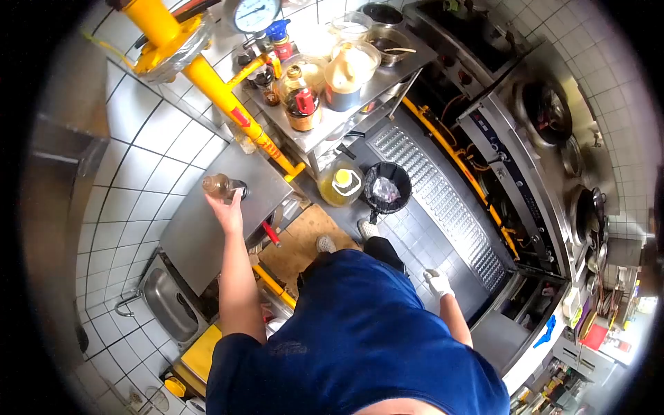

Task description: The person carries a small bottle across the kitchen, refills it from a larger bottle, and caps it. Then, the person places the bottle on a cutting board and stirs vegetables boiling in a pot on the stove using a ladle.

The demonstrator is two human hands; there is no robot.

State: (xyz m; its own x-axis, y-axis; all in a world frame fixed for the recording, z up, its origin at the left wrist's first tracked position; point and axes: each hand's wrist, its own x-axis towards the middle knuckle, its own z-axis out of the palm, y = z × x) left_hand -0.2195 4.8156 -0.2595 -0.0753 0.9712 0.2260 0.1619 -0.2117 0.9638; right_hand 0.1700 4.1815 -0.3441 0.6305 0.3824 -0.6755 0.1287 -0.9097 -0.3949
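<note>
My left hand (227,211) grips a brown-tinted clear bottle (216,185) above a steel counter (200,228) against the tiled wall. The bottle has a dark end, and its contents are hard to make out. On the other side of my body, my right hand (437,282) wears a white glove and hangs over the floor. Its fingers look loosely apart, with nothing visible in them.
Ahead, a steel shelf unit (304,140) carries bottles, tubs and a pot under a dial scale (254,14). A large jug of yellow liquid (339,184) and a black-lined bin (387,200) stand on the floor. Stoves (515,155) line the right; a sink (168,304) sits left.
</note>
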